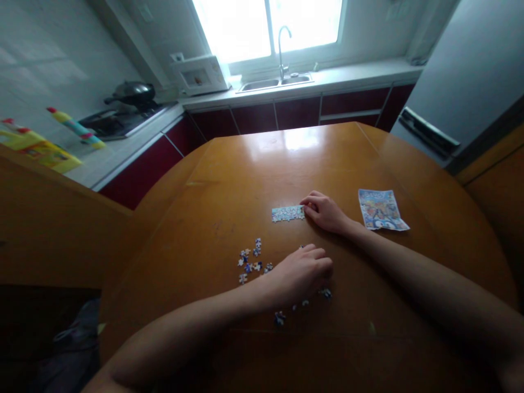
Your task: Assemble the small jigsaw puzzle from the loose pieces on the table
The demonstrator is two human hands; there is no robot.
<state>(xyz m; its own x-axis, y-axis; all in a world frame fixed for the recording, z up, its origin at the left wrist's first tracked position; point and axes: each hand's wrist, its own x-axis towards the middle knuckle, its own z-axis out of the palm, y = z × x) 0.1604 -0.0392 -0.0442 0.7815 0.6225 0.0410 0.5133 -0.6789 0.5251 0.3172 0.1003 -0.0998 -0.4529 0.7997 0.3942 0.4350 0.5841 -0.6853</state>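
Note:
A partly joined jigsaw puzzle lies flat on the wooden table as a pale strip, knobs showing along its lower edge. At its right end is my right hand, thumb and forefinger closed on the end piece. Nearer to me, my left hand is over the loose pieces with its fingers curled down; the fingertips and anything in them are hidden. Loose jigsaw pieces lie to the left of that hand. A dark piece and another piece lie below it.
A creased picture sheet lies right of my right hand on the wooden table. Beyond are a sink with a tap, a white microwave, and a stove with a wok. Bottles stand left; a fridge stands right.

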